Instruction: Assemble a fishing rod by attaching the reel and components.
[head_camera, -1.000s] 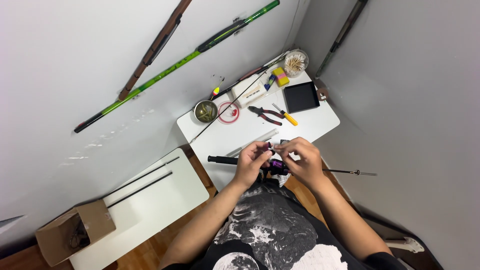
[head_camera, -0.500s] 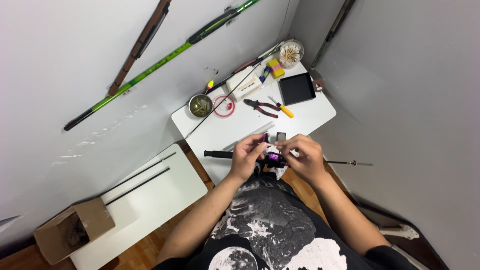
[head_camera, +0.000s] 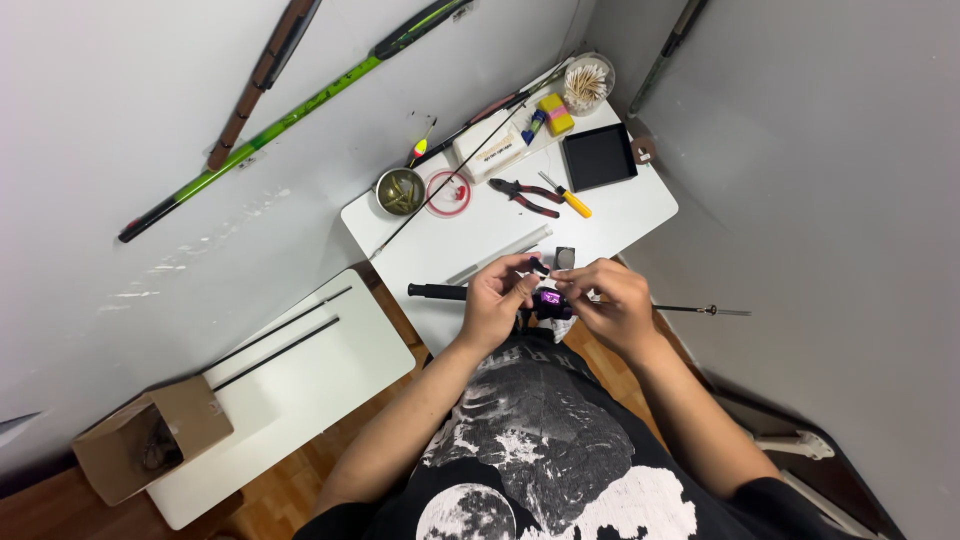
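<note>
A black fishing rod (head_camera: 440, 291) lies across the near edge of the white table (head_camera: 470, 235), its thin tip (head_camera: 700, 310) sticking out to the right. A purple and black reel (head_camera: 551, 300) sits on the rod between my hands. My left hand (head_camera: 497, 298) pinches a small dark part of the reel at its top. My right hand (head_camera: 606, 304) closes its fingers on the reel from the right side.
On the table lie red-handled pliers (head_camera: 527, 196), a yellow-handled tool (head_camera: 566, 195), a black tray (head_camera: 598, 156), a metal bowl (head_camera: 399, 190), a red ring (head_camera: 447, 192) and a cup of sticks (head_camera: 587, 84). A lower white table (head_camera: 300, 385) carries two black rods and a cardboard box (head_camera: 150, 440). Green rod on the wall.
My hands have stayed on the reel with small finger shifts. The view has tilted, so the table sits slightly higher in the picture.
</note>
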